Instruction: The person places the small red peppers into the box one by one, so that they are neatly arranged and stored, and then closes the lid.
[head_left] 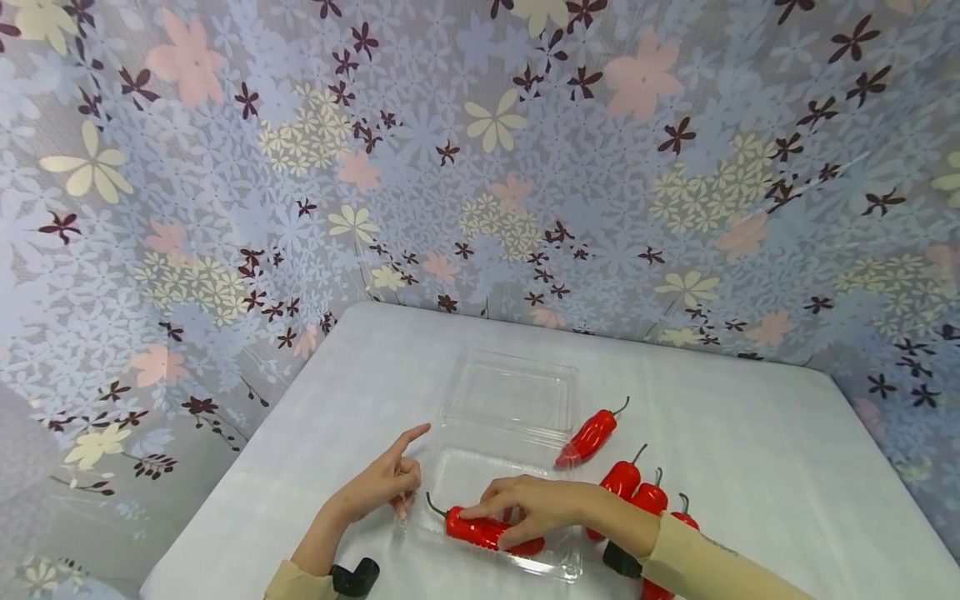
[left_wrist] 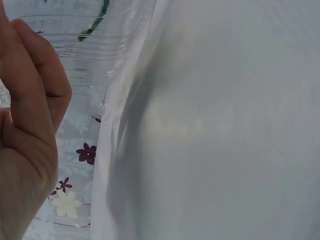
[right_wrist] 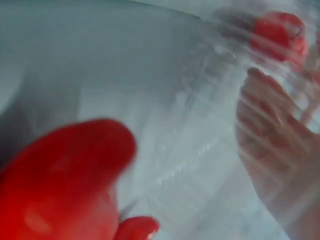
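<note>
From my remote feed I see a flower-printed covering [head_left: 420, 167] behind a white table [head_left: 750, 450], where a clear hinged container [head_left: 468, 473] lies open, lid part at the far side. My right hand [head_left: 528, 504] has its fingers and thumb curled around a red pepper [head_left: 477, 532] in the near part of the container, stem pointing left. My left hand [head_left: 382, 483] is at the left rim, index finger extended, the others bent; I can't tell whether they pinch the plastic. More red peppers [head_left: 649, 497] lie to the right.

glossy peppers [head_left: 592, 434], clear plastic container [head_left: 510, 396]
</note>
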